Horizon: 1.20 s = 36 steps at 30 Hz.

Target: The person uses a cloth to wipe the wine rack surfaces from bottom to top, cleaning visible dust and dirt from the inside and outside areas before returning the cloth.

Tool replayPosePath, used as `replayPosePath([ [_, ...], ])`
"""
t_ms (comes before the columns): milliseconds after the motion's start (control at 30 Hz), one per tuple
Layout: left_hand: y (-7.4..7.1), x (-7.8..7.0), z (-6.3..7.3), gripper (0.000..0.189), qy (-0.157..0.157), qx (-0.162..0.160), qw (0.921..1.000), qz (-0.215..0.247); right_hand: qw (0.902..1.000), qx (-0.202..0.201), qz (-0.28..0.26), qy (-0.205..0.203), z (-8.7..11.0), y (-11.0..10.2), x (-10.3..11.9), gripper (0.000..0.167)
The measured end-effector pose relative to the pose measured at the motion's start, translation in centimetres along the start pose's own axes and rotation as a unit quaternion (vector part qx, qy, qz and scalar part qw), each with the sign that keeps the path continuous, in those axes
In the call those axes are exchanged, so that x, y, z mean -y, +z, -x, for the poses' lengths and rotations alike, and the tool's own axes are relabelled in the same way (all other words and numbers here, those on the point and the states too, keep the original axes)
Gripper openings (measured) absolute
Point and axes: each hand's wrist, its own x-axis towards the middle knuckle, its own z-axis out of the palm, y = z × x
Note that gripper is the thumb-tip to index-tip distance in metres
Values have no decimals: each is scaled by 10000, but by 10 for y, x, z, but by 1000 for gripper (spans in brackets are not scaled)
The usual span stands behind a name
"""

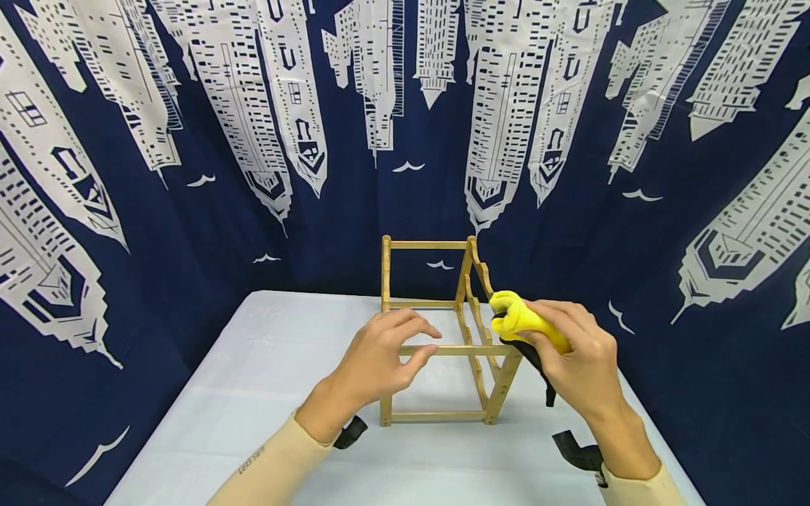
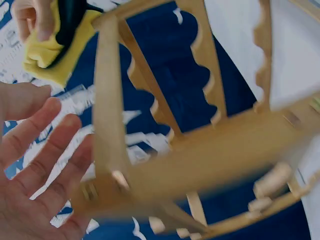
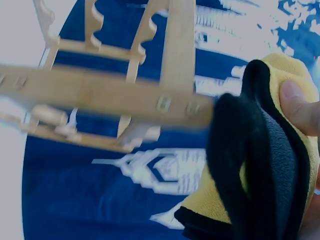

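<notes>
A wooden rack [image 1: 449,351] with scalloped side rails stands at the middle of the table. My right hand [image 1: 579,355] grips a bunched yellow cloth [image 1: 528,323] at the rack's front right corner. Black edging and a grey side of the cloth [image 3: 280,150] show in the right wrist view, right by the corner of the frame. By the front top bar is my left hand [image 1: 380,355], its thumb and fingers apart with nothing between them. In the left wrist view its fingers [image 2: 52,150] lie spread beside a wooden bar [image 2: 107,95].
A white cloth covers the table [image 1: 221,393]. Behind it and at both sides hangs a navy curtain [image 1: 354,211] printed with upside-down white buildings. Black straps [image 1: 579,451] are on both wrists.
</notes>
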Motion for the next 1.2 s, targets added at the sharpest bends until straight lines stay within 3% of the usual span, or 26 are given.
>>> replayPosePath([
  [133, 18, -13, -14, 17, 100, 224, 9996, -117, 9985, -208, 118, 490, 12, -13, -11, 36],
  [267, 36, -20, -20, 18, 59, 576, 9969, -533, 9943, -249, 386, 965, 27, -19, -19, 55],
  [433, 48, -18, -16, 17, 41, 581, 9930, -1024, 9881, -206, 413, 1467, 45, -18, -26, 50],
  [667, 43, -8, -6, 16, -133, 275, 9979, -564, 9856, -211, 292, 1653, 63, -12, -28, 53],
  [967, 25, 14, 5, 15, -211, -180, 9993, -263, 9862, -44, 99, 1654, 73, 1, -30, 52],
  [1200, 10, 35, 14, 16, -506, -228, 9983, -172, 9841, 356, -221, 1725, 79, 18, -24, 51],
])
